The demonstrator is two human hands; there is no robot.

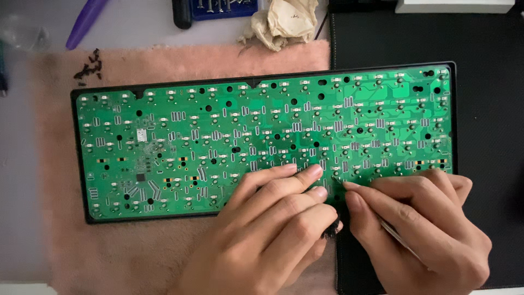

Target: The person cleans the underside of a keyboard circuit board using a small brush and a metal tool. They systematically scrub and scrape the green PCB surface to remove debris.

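Surface: pale grey counter (pixel 22 164), smooth, lit evenly by soft daylight.
Cloth: pink towel (pixel 136 246) spread flat over the middle of the counter.
Mat: black desk mat (pixel 486 33) along the right side, edge just beside the towel.
Back edge: purple pen (pixel 84 23), crumpled beige tissue (pixel 284 22), dark blue bit case (pixel 218 8).
Small bits: cluster of black screws (pixel 90 66) on the towel's far left corner.
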